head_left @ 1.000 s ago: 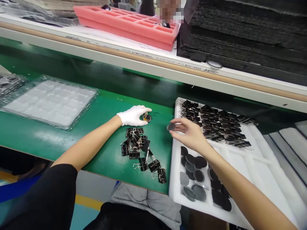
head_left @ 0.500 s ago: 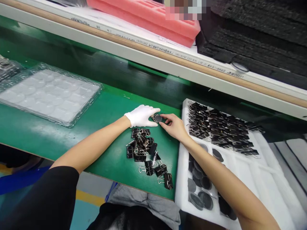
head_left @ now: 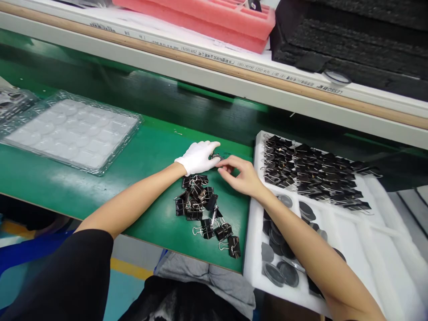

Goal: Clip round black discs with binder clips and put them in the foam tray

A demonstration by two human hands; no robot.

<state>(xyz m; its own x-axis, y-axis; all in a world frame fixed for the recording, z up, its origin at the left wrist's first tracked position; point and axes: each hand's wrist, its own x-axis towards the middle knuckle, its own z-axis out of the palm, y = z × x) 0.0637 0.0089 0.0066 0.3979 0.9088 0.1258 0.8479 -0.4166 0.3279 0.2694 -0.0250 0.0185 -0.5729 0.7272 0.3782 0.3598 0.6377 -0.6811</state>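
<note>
My left hand (head_left: 199,158), in a white glove, is closed around a small dark round disc (head_left: 217,156) just above the green bench. Only a thin part of the disc shows between the gloved thumb and fingers. Bare and bent at the fingers, my right hand (head_left: 242,175) meets the gloved thumb from the right. Its thumb and index finger are nearly together, and whatever is between them is hidden. Nearer to me lies a loose heap of black binder clips (head_left: 197,196) with silver wire handles.
On the right, a white foam tray (head_left: 249,263) holds rows of black binder clips (head_left: 310,174) and dark round discs (head_left: 274,274). A clear plastic blister tray (head_left: 70,133) lies on the left. A shelf edge (head_left: 200,58) crosses behind, carrying pink foam (head_left: 200,20) and black foam (head_left: 351,40).
The disc's flat dark face showed between both hands earlier; now it is tilted and mostly covered. My right fingertips have moved left, up to the gloved thumb. The view has shifted slightly.
</note>
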